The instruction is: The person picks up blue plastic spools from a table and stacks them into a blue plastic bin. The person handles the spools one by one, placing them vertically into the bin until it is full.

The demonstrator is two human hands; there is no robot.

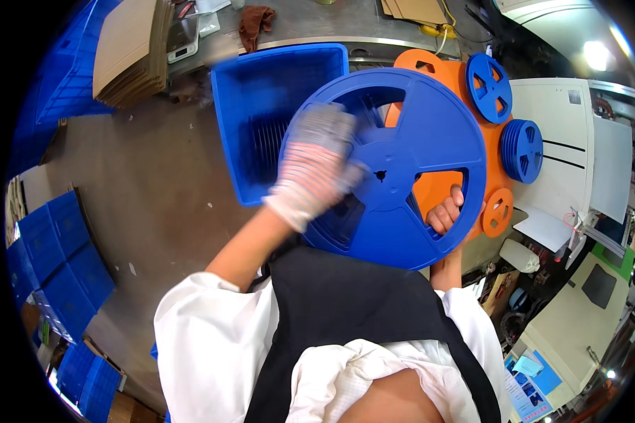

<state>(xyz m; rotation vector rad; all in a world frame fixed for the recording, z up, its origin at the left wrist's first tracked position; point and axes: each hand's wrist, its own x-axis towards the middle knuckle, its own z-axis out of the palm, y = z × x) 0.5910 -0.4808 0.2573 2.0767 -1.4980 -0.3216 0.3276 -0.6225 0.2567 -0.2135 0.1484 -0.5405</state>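
A large blue plastic reel (430, 106) with cut-out windows is held up in front of my body, its face turned toward me. My right hand (444, 213) is bare, its fingers curled through the lower right window around the rim. My left hand (314, 158), in a striped grey and white glove, lies over the reel's left side. Its fingers are smeared by motion, so their grip cannot be made out. Just behind the reel stands a blue bin (233, 134) with several thin dark discs (267, 141) in it.
Orange reel-shaped parts (497, 211) and smaller blue reels (521, 151) sit at the right. Along the far side runs a metal bench (317, 25) with a brown cloth (255, 27) and a small scale (183, 51). Stacked cardboard (128, 49) and blue boxes (60, 247) stand left.
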